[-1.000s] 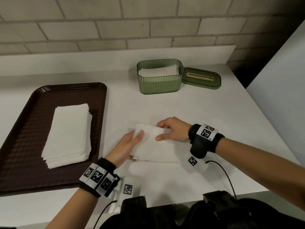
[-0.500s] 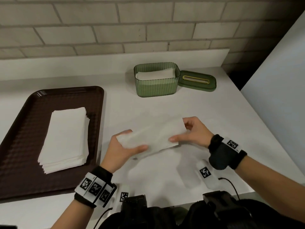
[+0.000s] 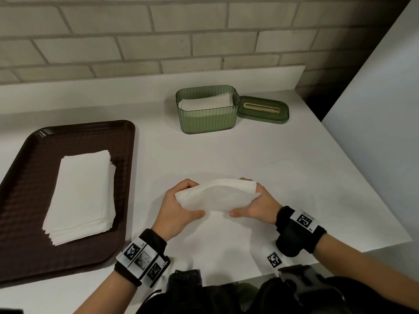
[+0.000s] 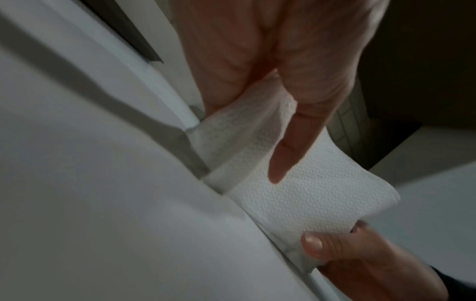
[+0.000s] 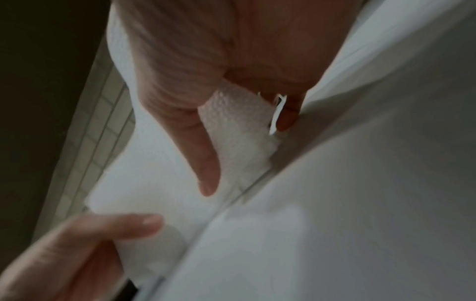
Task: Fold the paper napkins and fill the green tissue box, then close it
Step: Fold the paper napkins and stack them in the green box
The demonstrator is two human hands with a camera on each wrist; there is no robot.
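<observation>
Head view, folded white paper napkin [image 3: 215, 197] held above the white table [image 3: 283, 177], long axis running left to right, left hand [image 3: 179, 208] pinching its left end, right hand [image 3: 256, 203] gripping its right end, ribbed green plastic tissue box [image 3: 207, 117] open beyond, holding napkins.

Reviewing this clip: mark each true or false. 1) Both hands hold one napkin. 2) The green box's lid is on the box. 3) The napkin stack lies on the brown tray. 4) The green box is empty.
1) True: the left hand and right hand each grip an end of the napkin.
2) False: the lid lies on the table, right of the green box.
3) True: the napkin stack lies on the brown tray.
4) False: white napkins already lie inside it.
</observation>
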